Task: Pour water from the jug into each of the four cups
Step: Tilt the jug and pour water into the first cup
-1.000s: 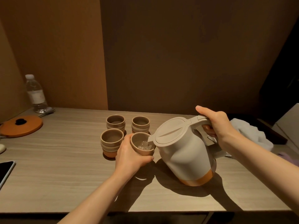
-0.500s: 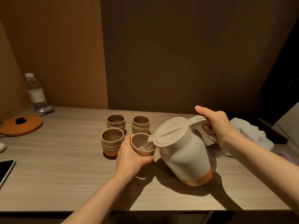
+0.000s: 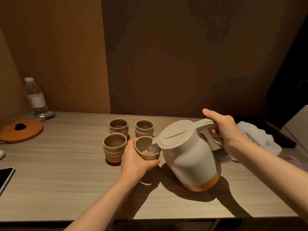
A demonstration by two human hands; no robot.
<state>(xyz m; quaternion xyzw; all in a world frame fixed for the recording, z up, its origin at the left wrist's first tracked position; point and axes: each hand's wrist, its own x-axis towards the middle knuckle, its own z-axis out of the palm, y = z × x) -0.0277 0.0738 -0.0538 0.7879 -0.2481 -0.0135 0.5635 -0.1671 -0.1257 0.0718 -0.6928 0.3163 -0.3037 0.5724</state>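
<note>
My right hand [image 3: 224, 129] grips the handle of a beige jug [image 3: 188, 155] with an orange base, tilted left so its spout sits over a cup. My left hand [image 3: 135, 161] holds that brown cup [image 3: 146, 150] lifted off the table and tipped toward the spout; rippling water shows inside it. Three more brown cups stand on the table: one [image 3: 114, 146] just left of my left hand, and two behind, at the back left [image 3: 118, 127] and back right [image 3: 144, 128].
On the wooden table [image 3: 66, 172], an orange lid [image 3: 21, 130] and a water bottle [image 3: 35, 98] stand at the far left. A phone [image 3: 5, 176] lies at the left edge. A white cloth [image 3: 256, 139] lies behind the jug on the right.
The jug stays tilted over the held cup, and the water surface inside the cup keeps shifting. Both hands hold nearly the same position.
</note>
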